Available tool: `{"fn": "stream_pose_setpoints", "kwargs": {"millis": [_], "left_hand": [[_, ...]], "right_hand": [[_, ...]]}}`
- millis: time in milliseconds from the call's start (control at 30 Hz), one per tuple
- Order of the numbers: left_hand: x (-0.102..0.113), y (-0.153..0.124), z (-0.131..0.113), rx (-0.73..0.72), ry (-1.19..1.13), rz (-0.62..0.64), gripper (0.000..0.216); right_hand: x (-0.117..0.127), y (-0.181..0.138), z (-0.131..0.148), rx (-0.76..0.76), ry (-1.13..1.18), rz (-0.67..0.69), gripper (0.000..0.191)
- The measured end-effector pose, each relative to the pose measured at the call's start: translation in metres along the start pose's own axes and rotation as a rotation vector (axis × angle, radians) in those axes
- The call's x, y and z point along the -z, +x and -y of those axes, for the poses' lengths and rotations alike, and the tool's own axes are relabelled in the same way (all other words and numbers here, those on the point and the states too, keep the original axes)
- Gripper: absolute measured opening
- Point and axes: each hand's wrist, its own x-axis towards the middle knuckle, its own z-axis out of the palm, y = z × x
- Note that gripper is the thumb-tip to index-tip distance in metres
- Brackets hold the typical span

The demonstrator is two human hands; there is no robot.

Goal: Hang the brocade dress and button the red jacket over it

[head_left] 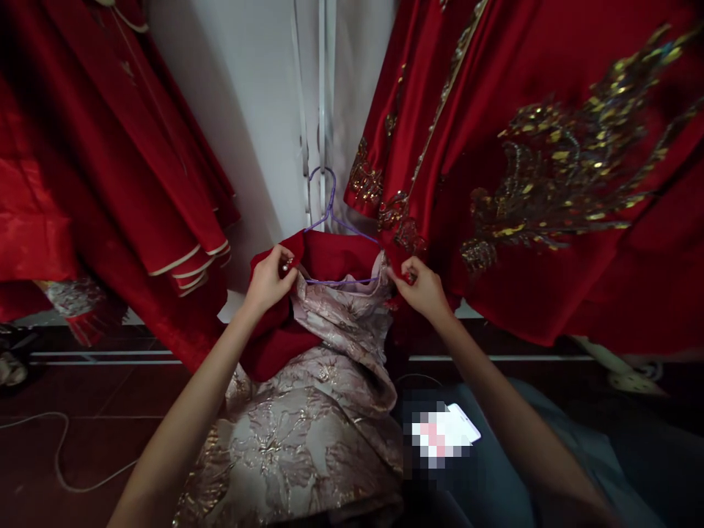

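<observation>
A purple hanger point(329, 211) hooks onto a rail or strap against the wall and carries a red garment point(335, 253) together with a pale pink brocade garment point(330, 367) with gold flower patterns. At the left shoulder, my left hand point(270, 279) pinches the red cloth between closed fingers. My right hand point(422, 287) is closed on the red cloth at the opposite shoulder, beside the brocade's top edge. Between my hands, the hanger's lower bar crosses the neck opening. Lower down, the brocade lies in folds toward me.
Red garments point(181, 169) hang on the left. On the right hangs a red garment with a gold sequinned bird point(566, 161). A lit phone point(462, 425) lies on blue-grey cloth near my right forearm. A thin white cable point(60, 455) runs over the dark floor.
</observation>
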Motion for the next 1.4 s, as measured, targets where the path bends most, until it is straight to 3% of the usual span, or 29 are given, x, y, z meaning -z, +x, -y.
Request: {"fn": "stream_pose_setpoints", "kwargs": {"millis": [67,167,267,400,600,667,800,1033,1200,1400], "left_hand": [[-0.018,0.007,-0.006,0.01,-0.06,0.068,0.012],[-0.041,0.008,-0.023,-0.041,-0.125,0.229,0.011],[-0.046,-0.006,-0.037,-0.086,-0.147,0.348,0.015],[-0.039,-0.033,-0.042,-0.002,-0.318,0.302,0.024],[-0.061,-0.054,-0.042,0.229,-0.604,-0.093,0.029],[-0.067,-0.057,-0.042,0.271,-0.647,-0.128,0.022],[-0.065,-0.057,-0.04,0.252,-0.591,-0.083,0.009],[-0.038,-0.048,-0.043,0.094,-0.437,0.103,0.009],[-0.023,-0.038,-0.048,-0.037,-0.314,0.22,0.011],[-0.02,-0.029,-0.049,-0.076,-0.161,0.262,0.011]], "right_hand": [[-0.023,0.002,0.017,0.024,0.125,0.007,0.026],[-0.066,-0.004,0.042,0.044,0.348,0.212,0.035],[-0.088,-0.017,0.054,0.028,0.533,0.301,0.039],[-0.078,-0.033,0.053,-0.057,0.75,0.299,0.027],[-0.062,-0.045,0.05,-0.043,0.818,0.296,0.025],[-0.062,-0.046,0.049,0.004,0.781,0.302,0.023],[-0.063,-0.046,0.05,0.073,0.648,0.29,0.023],[-0.064,-0.042,0.058,0.174,0.498,0.257,0.021],[-0.064,-0.041,0.058,0.2,0.469,0.239,0.019],[-0.061,-0.038,0.058,0.186,0.532,0.272,0.024]]}}
